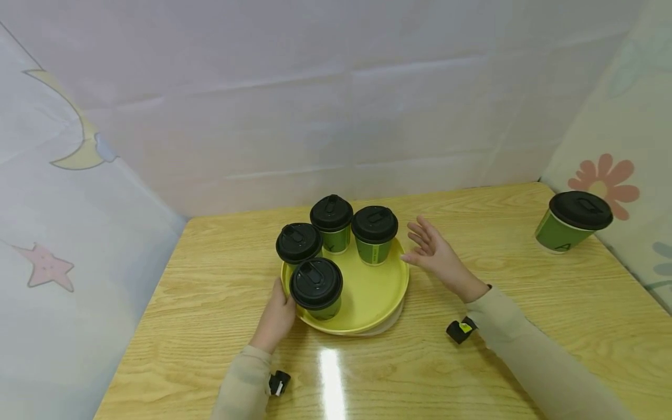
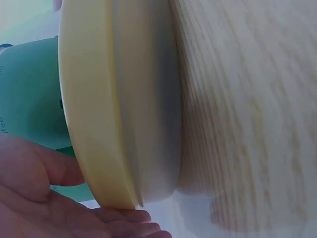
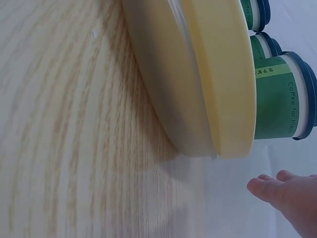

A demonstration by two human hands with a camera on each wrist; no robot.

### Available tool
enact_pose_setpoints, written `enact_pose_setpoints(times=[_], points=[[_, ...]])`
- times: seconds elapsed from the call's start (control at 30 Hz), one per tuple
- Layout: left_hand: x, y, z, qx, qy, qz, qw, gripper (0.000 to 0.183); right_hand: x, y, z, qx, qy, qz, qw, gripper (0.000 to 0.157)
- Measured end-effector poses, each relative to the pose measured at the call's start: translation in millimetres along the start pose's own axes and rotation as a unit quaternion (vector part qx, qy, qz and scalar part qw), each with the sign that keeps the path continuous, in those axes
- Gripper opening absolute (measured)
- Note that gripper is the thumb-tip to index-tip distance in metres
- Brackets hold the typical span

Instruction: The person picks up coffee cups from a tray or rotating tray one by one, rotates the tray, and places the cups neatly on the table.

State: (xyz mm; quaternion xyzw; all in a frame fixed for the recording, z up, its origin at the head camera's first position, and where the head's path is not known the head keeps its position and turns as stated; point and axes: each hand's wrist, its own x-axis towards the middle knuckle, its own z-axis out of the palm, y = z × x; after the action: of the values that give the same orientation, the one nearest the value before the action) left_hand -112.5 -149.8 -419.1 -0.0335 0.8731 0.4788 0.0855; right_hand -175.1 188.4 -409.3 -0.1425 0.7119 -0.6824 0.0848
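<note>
A round yellow tray (image 1: 367, 297) with a low rim sits on a pale round base (image 1: 391, 319). Several green paper cups with black lids stand upright on it, among them a near left cup (image 1: 316, 284), a back cup (image 1: 332, 214) and a right-hand cup (image 1: 375, 227). At the tray's left edge my left hand (image 1: 278, 315) pinches the rim; the left wrist view shows the thumb (image 2: 64, 168) over the rim and the fingers along its outer side. My right hand (image 1: 438, 256) is held off the tray's right side, fingers spread, touching nothing.
Another lidded green cup (image 1: 569, 223), marked with an A, stands apart at the table's far right. The wood-grain table (image 1: 210, 303) meets a pale cloth backdrop (image 1: 315, 128) behind and at both sides. Small black cameras are strapped to both wrists.
</note>
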Motion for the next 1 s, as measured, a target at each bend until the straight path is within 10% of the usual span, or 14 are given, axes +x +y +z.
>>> enact_pose_setpoints(times=[1.0], points=[[4.1, -5.7, -1.3, 0.001, 0.006, 0.016, 0.9999, 0.056, 4.3, 1.2, 7.5, -0.013, -0.006, 0.005, 1.0, 0.097]])
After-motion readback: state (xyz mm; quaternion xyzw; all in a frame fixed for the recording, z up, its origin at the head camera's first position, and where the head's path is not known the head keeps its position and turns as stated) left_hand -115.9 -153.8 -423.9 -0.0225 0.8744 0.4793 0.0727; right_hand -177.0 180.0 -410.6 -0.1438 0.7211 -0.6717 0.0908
